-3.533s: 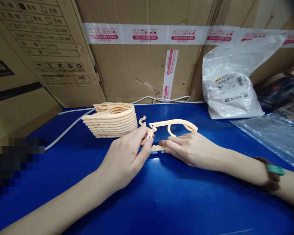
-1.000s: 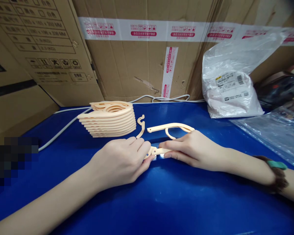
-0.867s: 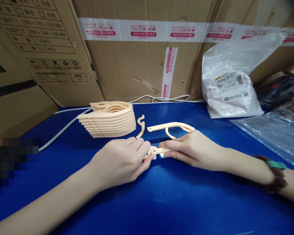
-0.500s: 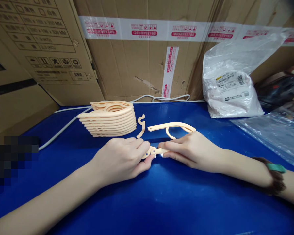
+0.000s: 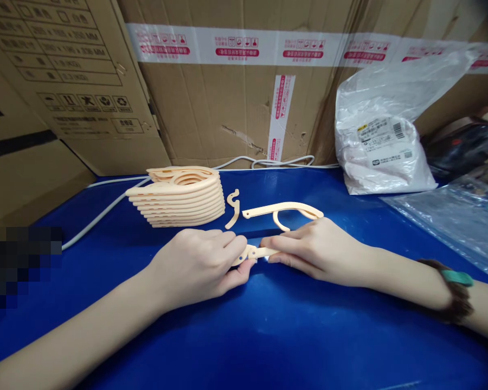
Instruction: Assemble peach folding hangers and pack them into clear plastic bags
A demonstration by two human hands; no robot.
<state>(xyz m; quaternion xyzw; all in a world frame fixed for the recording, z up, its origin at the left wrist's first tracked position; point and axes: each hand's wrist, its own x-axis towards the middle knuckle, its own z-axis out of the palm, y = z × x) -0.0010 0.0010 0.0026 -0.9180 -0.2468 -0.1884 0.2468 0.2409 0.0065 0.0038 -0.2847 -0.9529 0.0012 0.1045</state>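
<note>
My left hand [image 5: 207,260] is closed, with thumb and fingertips pinching a peach plastic hanger part [image 5: 241,257] that has small holes. My right hand [image 5: 309,246] pinches a narrow peach hanger arm [image 5: 264,252], whose rounded, holed end meets the left part at my left fingertips. My fingers hide most of both parts, so I cannot tell whether they are joined. Just behind my hands lie a loose curved hanger hook [image 5: 233,209] and a separate hanger arm [image 5: 284,207] with a curved loop beneath it. A stack of folded peach hangers [image 5: 179,203] stands behind my left hand.
Everything lies on a blue table [image 5: 252,330]. Cardboard boxes [image 5: 228,114] stand along the back and left. A white cable [image 5: 101,216] runs along the rear. At right sit a white plastic bag [image 5: 386,146] with a label and a clear plastic sheet [image 5: 451,216].
The view has shifted very slightly. My hands keep the same grips, and the two held parts still meet at my left fingertips; the other pieces have not moved.
</note>
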